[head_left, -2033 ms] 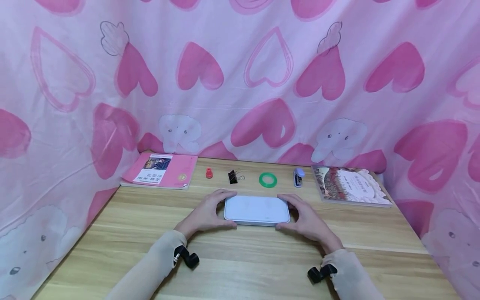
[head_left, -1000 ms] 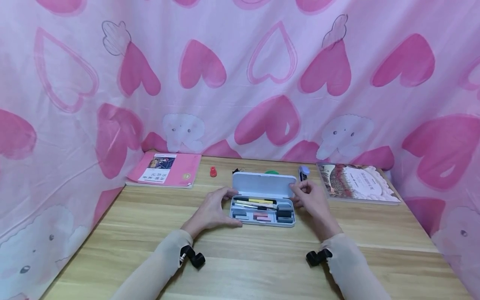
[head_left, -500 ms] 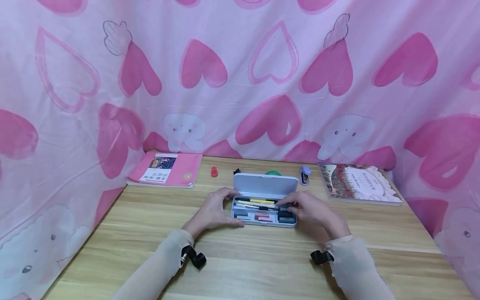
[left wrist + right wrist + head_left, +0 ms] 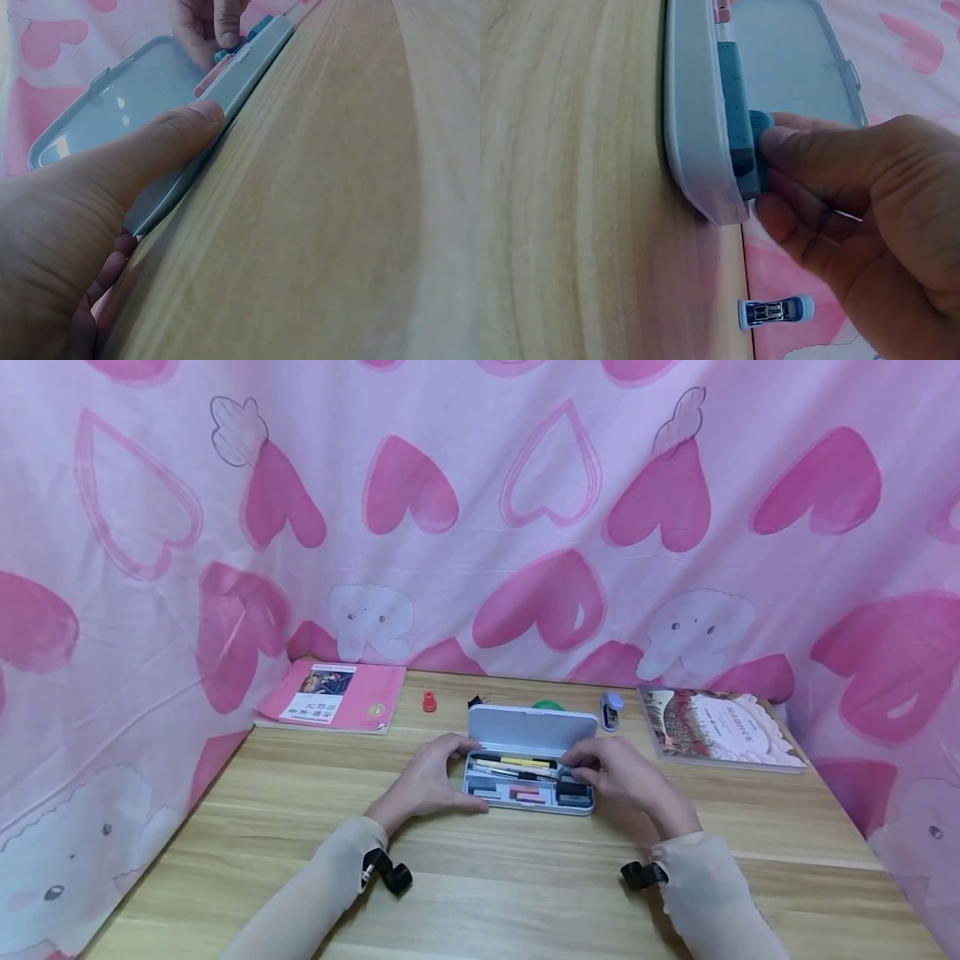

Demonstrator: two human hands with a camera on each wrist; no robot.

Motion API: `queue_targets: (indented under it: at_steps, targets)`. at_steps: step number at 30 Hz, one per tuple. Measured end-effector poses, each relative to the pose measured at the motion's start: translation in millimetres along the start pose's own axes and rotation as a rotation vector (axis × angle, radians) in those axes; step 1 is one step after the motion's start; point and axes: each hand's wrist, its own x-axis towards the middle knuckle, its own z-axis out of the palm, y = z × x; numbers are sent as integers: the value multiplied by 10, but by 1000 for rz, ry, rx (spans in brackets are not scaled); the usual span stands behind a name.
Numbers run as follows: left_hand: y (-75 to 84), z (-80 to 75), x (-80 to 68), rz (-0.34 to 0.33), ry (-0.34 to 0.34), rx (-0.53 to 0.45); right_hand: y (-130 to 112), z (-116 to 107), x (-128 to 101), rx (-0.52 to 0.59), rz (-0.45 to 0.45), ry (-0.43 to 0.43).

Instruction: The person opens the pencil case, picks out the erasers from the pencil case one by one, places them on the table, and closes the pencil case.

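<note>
A pale blue pencil case (image 4: 525,804) lies open mid-table, its lid (image 4: 532,730) standing up at the back. Pens, a yellow pencil and small blocks lie inside. My left hand (image 4: 459,775) holds the case's left end, thumb (image 4: 187,124) along the front wall (image 4: 240,71), fingers at the back. My right hand (image 4: 572,768) reaches into the right end. There its thumb and fingers (image 4: 802,154) pinch a small teal block (image 4: 759,127) beside a larger teal piece (image 4: 731,112). How far the block is lifted cannot be told.
Along the back edge lie a pink book (image 4: 330,696), a red cap (image 4: 429,702), a black binder clip (image 4: 475,700), a green tape ring (image 4: 546,704) half hidden by the lid, a small stapler (image 4: 611,710) and an illustrated book (image 4: 716,731). A pink heart curtain (image 4: 480,527) surrounds the wooden table (image 4: 525,885).
The case was closed two seconds ago with a hand at each end. My right hand raised the lid, then moved down into the right end and took hold of the teal block.
</note>
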Motion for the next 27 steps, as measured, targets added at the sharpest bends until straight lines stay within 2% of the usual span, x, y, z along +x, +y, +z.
queue_targets:
  at_steps: [4, 8, 12, 18, 23, 27]
  targets:
    - [-5, -18, -7, -4, 1, 14, -49, -47, 0, -17, -18, 65]
    - [8, -25, -6, -5, -6, 9, -69, -251, -93, -32, -56, 140]
    - [7, -18, -1, -8, -21, 3, 15, -521, -274, -65, 17, 189]
    - [19, -13, 3, -15, -20, -9, 413, -739, -606, -157, 84, 243]
    - [22, -20, 9, -17, -28, -11, 815, -754, -848, -234, 112, 238]
    - [23, -24, -2, -26, -32, -20, 1020, -719, -943, -284, 120, 235]
